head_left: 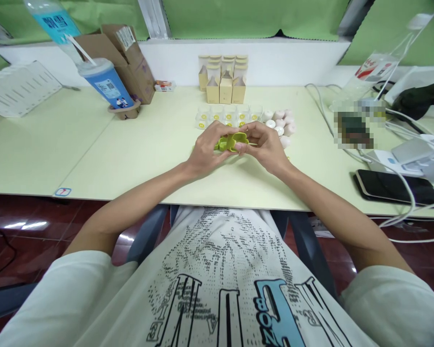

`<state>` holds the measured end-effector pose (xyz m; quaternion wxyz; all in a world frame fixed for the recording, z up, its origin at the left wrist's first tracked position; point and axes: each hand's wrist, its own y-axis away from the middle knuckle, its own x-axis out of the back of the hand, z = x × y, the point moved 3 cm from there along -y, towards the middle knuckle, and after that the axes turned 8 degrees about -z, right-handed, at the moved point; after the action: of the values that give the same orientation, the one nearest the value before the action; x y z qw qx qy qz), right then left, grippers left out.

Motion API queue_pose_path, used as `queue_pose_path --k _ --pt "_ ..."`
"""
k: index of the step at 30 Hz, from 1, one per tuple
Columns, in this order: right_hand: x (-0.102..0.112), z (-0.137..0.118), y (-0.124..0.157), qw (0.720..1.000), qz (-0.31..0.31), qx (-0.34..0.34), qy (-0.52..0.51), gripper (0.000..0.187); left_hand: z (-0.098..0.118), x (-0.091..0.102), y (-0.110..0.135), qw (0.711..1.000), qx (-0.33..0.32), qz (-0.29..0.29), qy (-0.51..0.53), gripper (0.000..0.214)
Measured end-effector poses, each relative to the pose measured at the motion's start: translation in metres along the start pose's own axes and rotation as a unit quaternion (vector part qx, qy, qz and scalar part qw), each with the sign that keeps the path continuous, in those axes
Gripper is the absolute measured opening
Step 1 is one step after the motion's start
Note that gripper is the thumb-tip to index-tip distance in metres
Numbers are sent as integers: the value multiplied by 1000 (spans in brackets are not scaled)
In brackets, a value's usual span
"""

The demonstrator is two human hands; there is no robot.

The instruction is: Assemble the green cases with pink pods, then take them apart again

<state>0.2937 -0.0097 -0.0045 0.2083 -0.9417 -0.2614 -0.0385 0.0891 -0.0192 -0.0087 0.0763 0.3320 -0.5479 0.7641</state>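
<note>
1. Green plastic piece [233,141]: one, held just above the pale table [148,144], near its middle.
2. Left hand [202,152]: one, fingers curled narrowly around the piece's left end.
3. Right hand [265,147]: one, pinching the piece's right end.
4. Clear small cups [216,115] with yellow marks: five, in a row just behind the piece.
5. Pinkish-white round caps [279,115]: at least six, behind and right of the piece; some are hidden.
6. Beige cartons [225,89]: three in the front row, farther behind the piece; those behind overlap, so the count is unclear.
7. Blue cup [108,86]: one, well left of the piece.
8. Black phone [398,187]: one, well right of the piece.
</note>
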Motion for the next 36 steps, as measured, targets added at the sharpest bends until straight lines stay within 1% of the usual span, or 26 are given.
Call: queue_pose_path --k 3,9,12,14,18,20,22,24,32,36 --pt "-1 0 0 1000 7 21 7 54 0 1 0 1000 22 -12 10 43" --pt "-2 2 1 999 31 25 24 55 3 1 -2 1000 -13 9 4 40" --pt "-3 3 1 998 34 28 35 52 5 -1 -2 1000 -20 4 2 39" --pt "-3 4 1 998 37 30 33 51 5 -2 -1 1000 -8 -6 13 42" --pt "1 8 -1 999 45 29 -1 57 -1 0 -2 999 29 -14 34 58" --pt "4 11 -2 999 45 21 -8 62 -5 0 -2 998 39 -23 34 52" --pt "5 13 -2 999 35 10 -17 67 -9 0 -2 998 33 -32 35 39" --pt "5 14 -3 999 21 4 -30 69 -12 -1 -2 998 22 -39 37 34" --pt "-3 11 -2 999 -22 -10 -36 66 -18 0 -2 997 -8 -83 4 42" --pt "-5 8 -1 999 -7 -5 -35 60 -20 4 -5 996 -28 -89 -16 40"
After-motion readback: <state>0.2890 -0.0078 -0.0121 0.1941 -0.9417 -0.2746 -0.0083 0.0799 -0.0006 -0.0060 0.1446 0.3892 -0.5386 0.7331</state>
